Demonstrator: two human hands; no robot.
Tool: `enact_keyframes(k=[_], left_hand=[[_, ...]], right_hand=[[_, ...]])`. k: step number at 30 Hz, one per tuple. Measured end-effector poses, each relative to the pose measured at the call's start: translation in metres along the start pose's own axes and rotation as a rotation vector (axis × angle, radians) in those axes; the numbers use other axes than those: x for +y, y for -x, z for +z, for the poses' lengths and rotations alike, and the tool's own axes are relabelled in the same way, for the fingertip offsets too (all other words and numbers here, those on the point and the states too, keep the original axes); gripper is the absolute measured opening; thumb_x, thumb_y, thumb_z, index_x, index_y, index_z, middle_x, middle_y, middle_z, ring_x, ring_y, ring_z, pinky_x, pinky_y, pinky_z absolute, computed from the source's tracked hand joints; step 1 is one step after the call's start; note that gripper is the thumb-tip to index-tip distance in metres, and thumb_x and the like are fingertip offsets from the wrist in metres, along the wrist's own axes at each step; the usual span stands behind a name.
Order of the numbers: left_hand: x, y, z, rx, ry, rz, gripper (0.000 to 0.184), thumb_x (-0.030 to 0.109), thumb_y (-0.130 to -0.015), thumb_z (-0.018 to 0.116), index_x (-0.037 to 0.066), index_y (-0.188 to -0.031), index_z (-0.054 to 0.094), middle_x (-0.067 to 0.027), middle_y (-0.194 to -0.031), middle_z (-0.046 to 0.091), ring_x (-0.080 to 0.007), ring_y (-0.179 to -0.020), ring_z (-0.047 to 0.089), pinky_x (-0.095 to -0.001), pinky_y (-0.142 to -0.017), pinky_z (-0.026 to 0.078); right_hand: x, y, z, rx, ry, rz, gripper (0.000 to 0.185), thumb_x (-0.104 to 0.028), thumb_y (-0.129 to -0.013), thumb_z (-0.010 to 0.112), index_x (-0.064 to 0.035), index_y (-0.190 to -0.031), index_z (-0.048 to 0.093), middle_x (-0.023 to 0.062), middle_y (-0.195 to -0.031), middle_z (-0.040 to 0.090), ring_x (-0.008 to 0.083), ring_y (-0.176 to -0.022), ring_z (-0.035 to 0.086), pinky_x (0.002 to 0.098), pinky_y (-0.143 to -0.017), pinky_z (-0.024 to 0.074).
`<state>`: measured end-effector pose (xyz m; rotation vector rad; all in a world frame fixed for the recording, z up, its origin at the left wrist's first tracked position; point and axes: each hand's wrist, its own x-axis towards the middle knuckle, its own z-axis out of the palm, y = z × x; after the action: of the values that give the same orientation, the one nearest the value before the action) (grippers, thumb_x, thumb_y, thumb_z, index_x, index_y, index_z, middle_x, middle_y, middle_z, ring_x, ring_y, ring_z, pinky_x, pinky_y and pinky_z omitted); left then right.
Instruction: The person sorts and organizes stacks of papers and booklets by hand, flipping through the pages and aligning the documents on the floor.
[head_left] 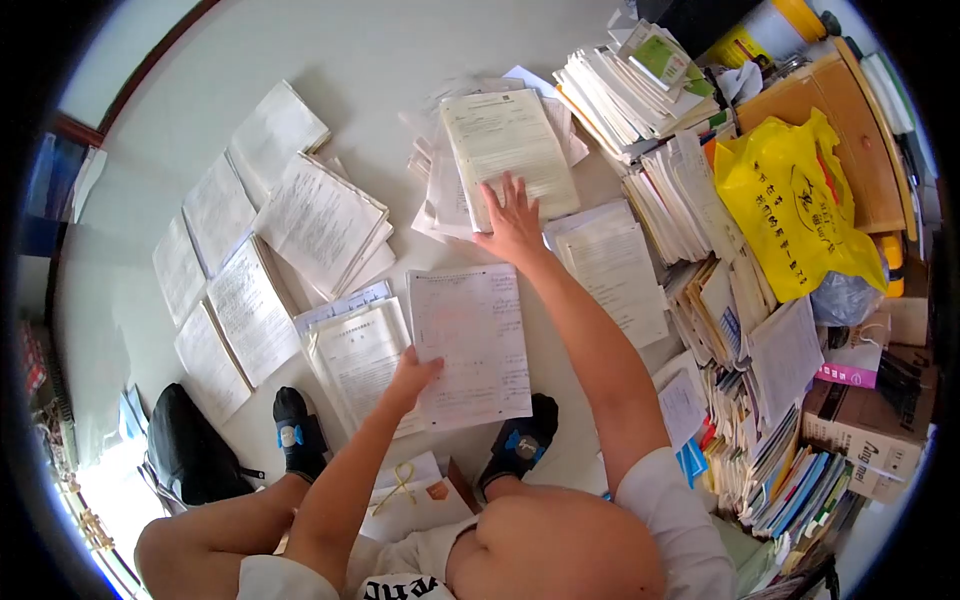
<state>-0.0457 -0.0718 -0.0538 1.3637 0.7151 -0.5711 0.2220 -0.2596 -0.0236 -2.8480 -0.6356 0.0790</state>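
Observation:
My left hand (pixel 414 377) grips the left edge of a handwritten sheet (pixel 472 340), its thumb lying over the paper. Beneath and left of that sheet lies a printed stack (pixel 360 355). Farther forward, my right hand (pixel 512 222) rests with fingers spread on the lower part of a thick printed stack (pixel 505 140). Loose papers (pixel 445 190) stick out from under this stack. Just right of my right forearm is another printed sheet (pixel 612 270) on the floor.
Several paper piles (pixel 325 220) spread over the floor at the left. Tall paper stacks (pixel 640 95), a yellow bag (pixel 795 200) and a cardboard box (pixel 865 430) line the right. A black bag (pixel 195 450) lies lower left, near my feet. An envelope (pixel 415 495) lies between my legs.

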Motion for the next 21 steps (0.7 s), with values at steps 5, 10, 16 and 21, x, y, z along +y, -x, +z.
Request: enact_keyframes(k=[5,10,16,21], left_hand=[[0.005,0.009,-0.009,-0.194,0.431,-0.224,0.039,0.007,-0.091,0.069,-0.002,-0.127,0.056,-0.0129,-0.119,0.065,-0.0239,-0.107,0.062,-0.0371,-0.092,0.054],[0.000,0.026,0.014,-0.160,0.418,-0.173,0.040,0.008,-0.092,0.069,-0.002,-0.129,0.057,-0.0118,-0.118,0.066,-0.0247,-0.107,0.063,-0.0392,-0.092,0.054],[-0.061,-0.001,0.011,0.005,-0.288,0.108,0.041,0.015,-0.089,0.070,-0.004,-0.124,0.059,-0.0188,-0.106,0.071,-0.0317,-0.100,0.068,-0.0420,-0.089,0.054],[-0.027,0.016,0.007,0.178,-0.640,0.188,0.039,0.018,-0.085,0.071,-0.004,-0.116,0.063,-0.0282,-0.108,0.069,-0.0440,-0.106,0.066,-0.0472,-0.092,0.053]], right_hand=[[0.021,0.002,0.017,0.112,0.024,-0.107,0.073,-0.029,-0.082,0.075,-0.0149,-0.146,0.043,0.0248,-0.156,0.034,0.0477,-0.142,0.035,0.0669,-0.106,0.0369],[0.044,-0.010,-0.007,-0.064,-0.310,-0.040,0.049,-0.004,-0.089,0.061,-0.0145,-0.137,0.054,0.0162,-0.149,0.049,0.0414,-0.131,0.052,0.0454,-0.104,0.0495],[0.038,0.000,0.003,0.052,-0.074,-0.230,0.057,-0.027,-0.087,0.074,-0.0122,-0.138,0.054,0.0195,-0.150,0.046,0.0408,-0.136,0.047,0.0479,-0.108,0.0463],[0.046,-0.006,-0.012,-0.041,-0.103,-0.193,0.057,-0.030,-0.083,0.078,-0.0164,-0.135,0.058,0.0136,-0.153,0.045,0.0358,-0.140,0.043,0.0437,-0.110,0.0443]])
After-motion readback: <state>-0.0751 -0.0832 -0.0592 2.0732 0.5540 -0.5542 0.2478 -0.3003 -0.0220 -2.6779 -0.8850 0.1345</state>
